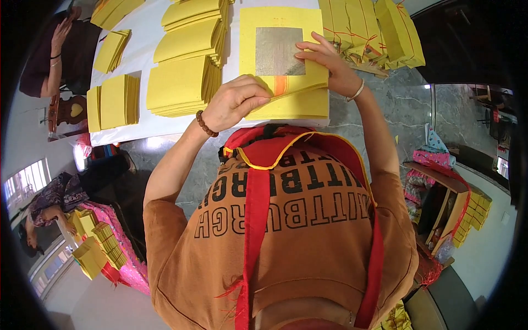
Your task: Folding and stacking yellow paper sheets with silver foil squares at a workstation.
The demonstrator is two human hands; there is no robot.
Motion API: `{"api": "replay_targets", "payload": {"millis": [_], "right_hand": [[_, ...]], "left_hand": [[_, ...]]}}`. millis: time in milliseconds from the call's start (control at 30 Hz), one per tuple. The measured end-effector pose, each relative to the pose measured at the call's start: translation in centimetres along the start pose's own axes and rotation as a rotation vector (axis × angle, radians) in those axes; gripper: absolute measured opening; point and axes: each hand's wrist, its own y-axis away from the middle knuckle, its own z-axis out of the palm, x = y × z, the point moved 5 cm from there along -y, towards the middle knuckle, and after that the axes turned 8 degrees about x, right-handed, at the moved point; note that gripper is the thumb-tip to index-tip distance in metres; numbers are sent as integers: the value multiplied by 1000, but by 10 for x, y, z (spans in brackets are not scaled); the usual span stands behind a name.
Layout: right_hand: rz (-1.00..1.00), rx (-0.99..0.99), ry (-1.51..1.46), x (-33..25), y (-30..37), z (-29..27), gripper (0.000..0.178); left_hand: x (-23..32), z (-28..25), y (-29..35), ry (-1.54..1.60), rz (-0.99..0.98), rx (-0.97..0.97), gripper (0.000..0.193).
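With the clock face laid over the view, the yellow sheet [267, 15] sits near twelve o'clock, atop a pile of like sheets [294, 107] on the white-covered desk [142, 60]. Its near edge curls upward, an orange strip [281, 85] showing at the six o'clock side of the silver square [278, 52].

The left hand [234, 104], at the sheet's eight o'clock, pinches that curled edge between thumb and fingers. The right hand [334, 66], at its three o'clock, lies with fingers extended and spread, tips on the square; its thumb is hidden.

This sheet looks only partly folded: the near edge is raised but not flattened, and most of the square remains uncovered. The sheets beneath seem yet to be handled; their number cannot be told.

Toward eleven o'clock, stacks of yellow paper [175, 82] appear already folded, without visible cord. Toward one o'clock, yellow bundles [399, 38] bound with red cord look further along.
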Motion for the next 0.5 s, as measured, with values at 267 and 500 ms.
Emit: {"api": "replay_targets", "payload": {"millis": [267,500], "right_hand": [[1,125,-23,1,1,3,50],[21,148,-72,-1,2,3,48]], "left_hand": [[3,3,4,-75,115,23,16],[21,5,4,-314,281,57,25]]}}
